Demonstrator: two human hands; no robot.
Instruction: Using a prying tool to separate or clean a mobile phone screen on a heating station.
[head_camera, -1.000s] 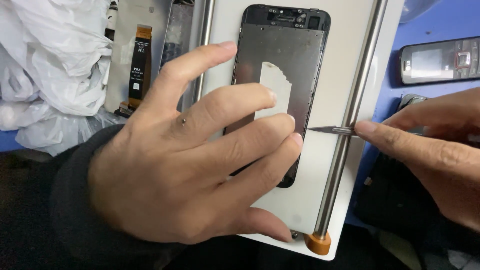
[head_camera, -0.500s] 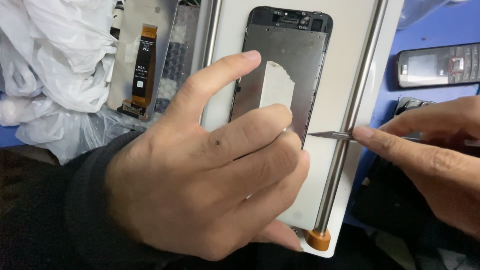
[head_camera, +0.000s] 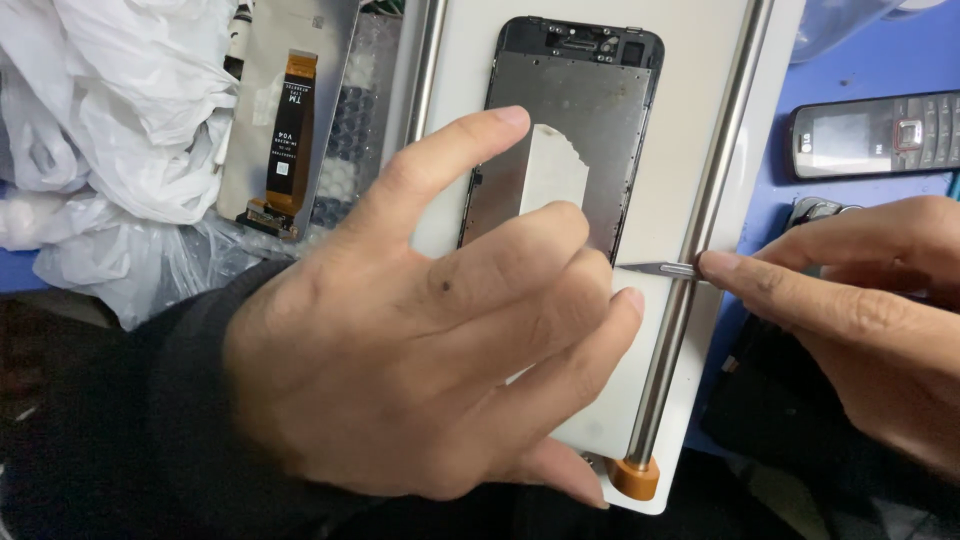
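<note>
The left hand is lying spread, fingers flat, pressing down a phone screen assembly that is resting back-up on a white fixture plate. The right hand is pinching a thin metal blade, its tip touching the assembly's right edge. Judged from this, prying is under way; working the blade along the seam calls for steady downward pressure.

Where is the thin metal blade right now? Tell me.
Head view, right of centre: the metal blade lies pinched in the right hand, crossing the steel rod, tip at the phone frame.
</note>
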